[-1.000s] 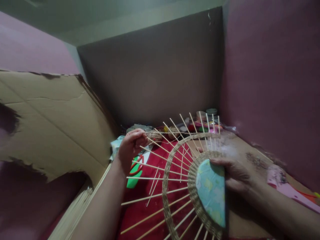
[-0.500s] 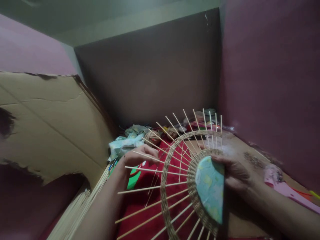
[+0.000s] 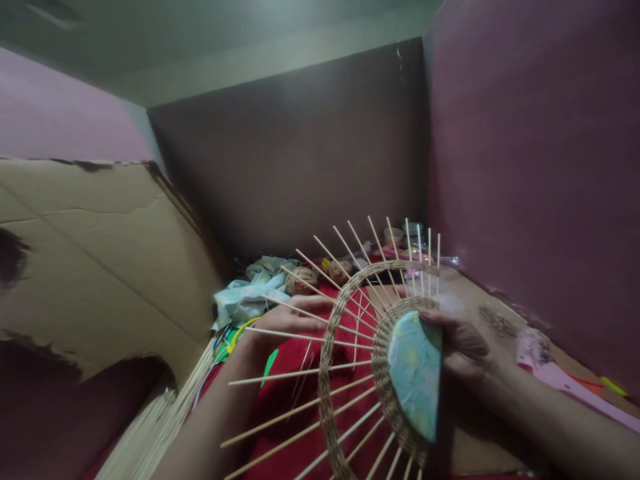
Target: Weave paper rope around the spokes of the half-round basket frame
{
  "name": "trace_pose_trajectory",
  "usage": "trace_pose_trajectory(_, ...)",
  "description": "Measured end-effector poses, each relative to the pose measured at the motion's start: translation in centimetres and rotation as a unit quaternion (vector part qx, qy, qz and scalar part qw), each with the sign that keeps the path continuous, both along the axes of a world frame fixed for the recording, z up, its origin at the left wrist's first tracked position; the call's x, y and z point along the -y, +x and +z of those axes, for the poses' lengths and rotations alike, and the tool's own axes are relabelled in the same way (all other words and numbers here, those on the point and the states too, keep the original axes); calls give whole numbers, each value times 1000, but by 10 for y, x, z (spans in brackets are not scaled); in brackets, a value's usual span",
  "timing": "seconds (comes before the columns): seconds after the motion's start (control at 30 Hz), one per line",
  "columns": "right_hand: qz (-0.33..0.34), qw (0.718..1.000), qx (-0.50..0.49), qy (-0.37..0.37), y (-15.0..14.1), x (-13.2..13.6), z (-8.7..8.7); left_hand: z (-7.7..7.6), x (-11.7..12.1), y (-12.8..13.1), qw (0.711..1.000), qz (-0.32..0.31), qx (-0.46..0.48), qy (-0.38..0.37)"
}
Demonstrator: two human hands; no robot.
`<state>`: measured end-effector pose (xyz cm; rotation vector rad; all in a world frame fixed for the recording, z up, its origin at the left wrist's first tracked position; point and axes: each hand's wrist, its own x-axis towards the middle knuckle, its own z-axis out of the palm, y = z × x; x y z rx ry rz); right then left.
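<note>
I hold a half-woven round basket frame [image 3: 350, 347] upright on its edge. Its centre is a disc covered in light blue patterned paper [image 3: 415, 373], ringed with woven cane, and thin wooden sticks fan out from it. My right hand [image 3: 463, 347] grips the disc from behind, fingers curled over its top edge. My left hand [image 3: 290, 317] reaches among the sticks at the left, fingers stretched along them toward the outer woven ring; whether it pinches a strand is unclear.
A red cloth [image 3: 295, 413] lies under the frame. Torn cardboard [image 3: 100, 260] leans at the left above a bundle of sticks [image 3: 160, 420]. Light blue cloth [image 3: 250, 293], balls of twine [image 3: 300, 280] and small jars [image 3: 395, 235] sit behind. A pink tool [image 3: 550, 367] lies right.
My left hand dropped from pinching a stick tip near the top and now lies lower among the sticks, closer to the woven ring. The frame tilted slightly; the view shifted.
</note>
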<state>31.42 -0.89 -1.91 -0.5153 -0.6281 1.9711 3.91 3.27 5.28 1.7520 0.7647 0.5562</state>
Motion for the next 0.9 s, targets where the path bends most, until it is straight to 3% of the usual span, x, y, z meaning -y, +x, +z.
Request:
trace_pose_trajectory(0.13, -6, 1000, 4, -17, 0, -1, -4, -7, -3, 12, 985, 38, 165, -42)
trace_pose_trajectory(0.3, -5, 997, -9, -75, -2, 0, -1, -13, 0, 34, 958, 109, 258, -57)
trace_pose_trajectory(0.5, -24, 992, -11, -124, -6, 5, 9, -9, 4, 44, 952, 84, 265, -126)
trace_pose_trajectory(0.9, 1, 993, -30, -110, -6, -1, -1, -4, 10, 53, 951, 205, 214, -91)
